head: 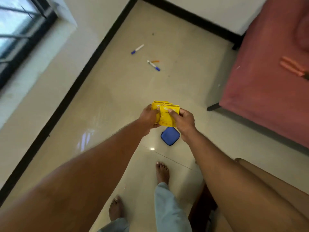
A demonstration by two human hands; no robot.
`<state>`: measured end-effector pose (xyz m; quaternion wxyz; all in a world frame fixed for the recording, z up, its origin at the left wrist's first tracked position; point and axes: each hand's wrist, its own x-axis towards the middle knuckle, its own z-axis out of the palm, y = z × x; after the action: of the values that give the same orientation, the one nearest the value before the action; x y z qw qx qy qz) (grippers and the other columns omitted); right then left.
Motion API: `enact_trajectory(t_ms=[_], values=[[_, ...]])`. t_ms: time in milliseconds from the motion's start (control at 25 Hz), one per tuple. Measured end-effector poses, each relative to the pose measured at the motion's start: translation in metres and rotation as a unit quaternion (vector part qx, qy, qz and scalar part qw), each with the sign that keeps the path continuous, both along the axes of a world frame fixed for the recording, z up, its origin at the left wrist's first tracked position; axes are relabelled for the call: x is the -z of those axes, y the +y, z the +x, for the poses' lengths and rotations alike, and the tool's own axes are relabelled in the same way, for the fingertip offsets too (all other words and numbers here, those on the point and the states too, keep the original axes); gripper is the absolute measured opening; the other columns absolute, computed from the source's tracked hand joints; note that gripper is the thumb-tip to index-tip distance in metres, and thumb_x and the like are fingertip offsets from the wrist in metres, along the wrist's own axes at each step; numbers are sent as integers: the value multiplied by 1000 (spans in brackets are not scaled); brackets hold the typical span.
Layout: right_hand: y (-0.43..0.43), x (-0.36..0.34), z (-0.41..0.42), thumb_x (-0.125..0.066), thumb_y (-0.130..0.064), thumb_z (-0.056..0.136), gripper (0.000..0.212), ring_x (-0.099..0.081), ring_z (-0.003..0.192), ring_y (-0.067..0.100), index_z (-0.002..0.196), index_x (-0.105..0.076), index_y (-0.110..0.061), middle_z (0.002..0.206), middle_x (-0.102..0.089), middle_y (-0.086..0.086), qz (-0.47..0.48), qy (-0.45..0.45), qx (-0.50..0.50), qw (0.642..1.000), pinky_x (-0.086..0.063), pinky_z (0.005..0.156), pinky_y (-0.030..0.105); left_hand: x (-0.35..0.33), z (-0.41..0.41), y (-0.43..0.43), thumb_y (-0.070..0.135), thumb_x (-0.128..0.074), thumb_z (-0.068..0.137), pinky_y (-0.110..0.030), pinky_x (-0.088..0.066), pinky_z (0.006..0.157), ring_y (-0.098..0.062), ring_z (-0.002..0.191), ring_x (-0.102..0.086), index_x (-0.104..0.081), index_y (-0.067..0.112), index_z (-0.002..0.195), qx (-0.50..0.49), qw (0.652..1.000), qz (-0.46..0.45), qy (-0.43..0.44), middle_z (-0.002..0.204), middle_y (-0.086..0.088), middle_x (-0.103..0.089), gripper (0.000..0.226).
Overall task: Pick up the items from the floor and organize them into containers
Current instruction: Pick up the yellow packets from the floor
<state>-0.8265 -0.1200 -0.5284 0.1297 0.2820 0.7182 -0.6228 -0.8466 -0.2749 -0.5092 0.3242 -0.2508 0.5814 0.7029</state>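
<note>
While I stand barefoot on the tiled floor [117, 97], I hold a small stack of yellow sachets [165, 117] in the air between both hands, directly above the blue zip case [170, 136]. My left hand [148, 117] grips the stack's left edge, its fingers [154, 113] curled round the front. My right hand [184, 122] pinches the frontmost sachet, thumb pressed on its printed face and the other fingers tucked behind it. At least two sachets overlap; I cannot tell the exact number.

The blue zip case lies flat on the floor, partly hidden under my right wrist. Beyond the case, well apart from it, a blue-capped marker [153, 65] lies on the tiles with an orange pen [155, 61] touching or just beside its white end. Farther still from the case, toward the black skirting [93, 64], lies a second blue-capped marker [137, 49]. To the right of the case stands a bed [267, 91] with a dusty red cover, and orange-handled pliers [294, 67] rest on it near the frame's edge. On the near side of the case are my feet [162, 172], one just short of it, the other farther back. Far to the left of the case, above the skirting, a dark-framed window [20, 30] is set into the wall.
</note>
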Motion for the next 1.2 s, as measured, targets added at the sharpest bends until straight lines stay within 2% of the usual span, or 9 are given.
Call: enact_trajectory(t_ms=[160,280,400,480,600,680,840,1040,1200], values=[[12,-101,62,-77,-30,90,22,-72,87,15,105,-78,-14,95,-77,-1,34,38,44,998,-59,73,25,-98,44,17,34,-49,103,-43,-58,84,-30,111,-68,-64,24,128,58,998,18,25,125,-8,-69,30],[19,-163,126,-77,-29,90,17,-72,88,15,101,-77,-17,95,-77,0,40,77,98,991,-60,80,33,-161,94,31,27,-53,103,-37,-60,75,-27,108,-71,-66,29,124,134,988,27,65,121,-4,-72,25],[29,-217,197,-79,-29,88,16,-72,88,20,99,-74,-18,95,-77,4,36,97,174,979,-60,80,39,-213,152,51,23,-53,103,-42,-59,84,-27,109,-70,-63,29,131,197,976,54,80,124,-4,-71,30],[37,-247,241,-79,-29,88,12,-72,86,20,95,-73,-23,94,-76,3,34,96,222,970,-60,78,39,-242,189,67,22,-54,103,-35,-59,75,-25,107,-71,-62,29,132,236,966,57,88,123,-3,-72,31],[55,-281,305,-81,-41,81,18,-74,86,26,91,-72,-29,92,-76,4,37,96,269,958,-62,76,49,-279,245,95,20,-58,101,-33,-60,74,-23,107,-71,-61,26,131,284,953,49,97,121,-3,-72,31],[68,-296,344,-83,-44,77,24,-75,87,26,91,-71,-29,92,-77,5,24,102,286,952,-63,77,50,-293,278,109,16,-59,100,-33,-60,75,-23,103,-72,-63,22,128,301,948,34,99,119,-5,-73,28],[111,-317,422,-78,-25,89,18,-68,79,11,100,-64,-22,93,-74,1,-21,104,335,936,-56,71,30,-297,342,144,16,-63,98,-34,-58,75,-26,103,-71,-63,18,128,315,942,9,116,120,-8,-72,30],[191,-291,534,-71,-12,93,24,-72,97,25,116,-67,-13,110,-76,11,-71,69,298,949,-59,85,42,-276,439,217,22,-65,97,-44,-60,85,-26,106,-71,-59,21,130,324,939,-22,111,122,-6,-71,34],[278,-278,628,-65,-5,96,17,-72,89,22,113,-69,-10,105,-75,12,-93,39,273,957,-60,84,39,-257,549,302,19,-61,100,-46,-57,92,-28,112,-68,-55,15,135,297,953,12,62,128,-8,-68,36]])
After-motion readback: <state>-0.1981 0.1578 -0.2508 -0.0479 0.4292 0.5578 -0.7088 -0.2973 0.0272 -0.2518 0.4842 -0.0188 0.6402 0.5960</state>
